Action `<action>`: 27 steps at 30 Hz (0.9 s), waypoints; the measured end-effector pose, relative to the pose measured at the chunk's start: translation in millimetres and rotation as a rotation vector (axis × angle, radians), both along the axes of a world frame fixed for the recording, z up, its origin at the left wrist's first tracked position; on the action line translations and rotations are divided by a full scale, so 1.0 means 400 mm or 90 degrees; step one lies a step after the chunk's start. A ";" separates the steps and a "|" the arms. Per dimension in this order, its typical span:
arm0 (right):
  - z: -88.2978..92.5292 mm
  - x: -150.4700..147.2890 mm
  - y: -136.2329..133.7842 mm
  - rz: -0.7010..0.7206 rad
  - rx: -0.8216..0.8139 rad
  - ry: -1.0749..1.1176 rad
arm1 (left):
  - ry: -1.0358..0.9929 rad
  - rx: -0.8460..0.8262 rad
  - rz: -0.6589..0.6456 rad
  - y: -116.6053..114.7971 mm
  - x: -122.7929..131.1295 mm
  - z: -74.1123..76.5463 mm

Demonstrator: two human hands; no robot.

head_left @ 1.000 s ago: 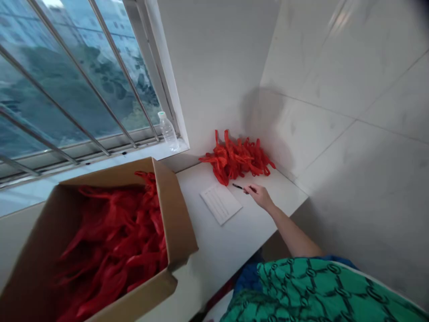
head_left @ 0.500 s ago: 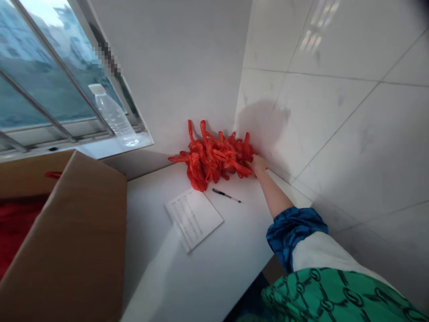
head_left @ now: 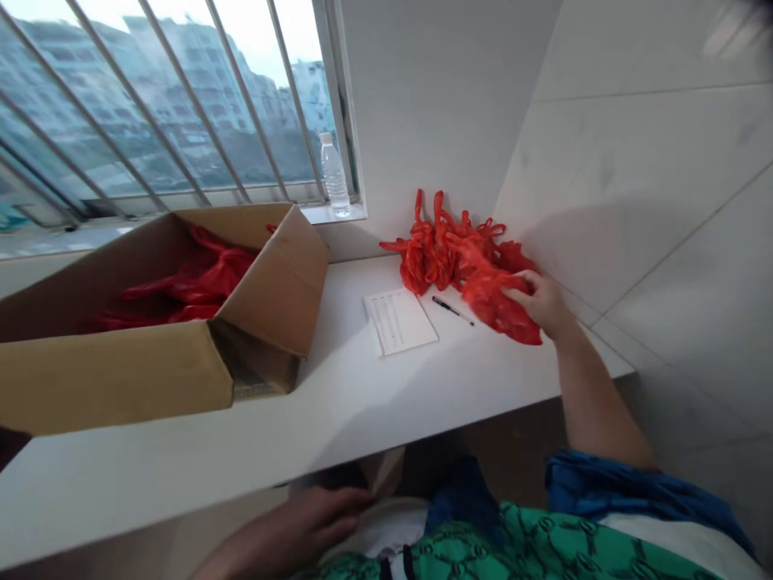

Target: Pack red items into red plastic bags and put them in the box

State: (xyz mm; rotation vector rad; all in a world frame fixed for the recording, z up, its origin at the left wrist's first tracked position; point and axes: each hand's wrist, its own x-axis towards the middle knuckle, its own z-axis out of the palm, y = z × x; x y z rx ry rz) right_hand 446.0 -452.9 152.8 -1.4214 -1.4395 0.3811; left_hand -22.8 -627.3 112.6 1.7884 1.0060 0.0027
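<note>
My right hand (head_left: pixel 543 304) is closed on a red plastic bag (head_left: pixel 498 302) at the right side of the table. That bag hangs just in front of a heap of knotted red plastic bags (head_left: pixel 430 250) in the corner. Low in the view, my left hand (head_left: pixel 320 515) is near my body, below the table edge, fingers stretched out, with nothing seen in it. Left of the held bag lies a black pen (head_left: pixel 452 310), with a sheet of printed paper (head_left: pixel 402 322) beside it.
A large open cardboard box (head_left: pixel 271 290) stands on the white table (head_left: pixel 338 387) at left, with more red bags (head_left: pixel 211 282) inside. On the sill of the barred window is a clear plastic bottle (head_left: pixel 334 177). A tiled wall (head_left: pixel 634 209) bounds the right side.
My right hand has drawn a red bag from the heap's right end toward me. The view has swung left, showing more of the box, and my left hand has come into view.
</note>
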 end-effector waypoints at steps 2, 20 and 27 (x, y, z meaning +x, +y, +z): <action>0.004 -0.085 0.016 0.123 -0.003 -0.007 | -0.030 -0.002 -0.002 0.026 0.033 0.074; -0.170 -0.257 0.003 0.117 -0.035 -0.078 | -0.175 0.247 0.331 0.327 0.086 -0.018; -0.117 -0.339 0.110 0.171 -0.060 -0.107 | -0.335 0.318 0.650 0.588 0.158 -0.096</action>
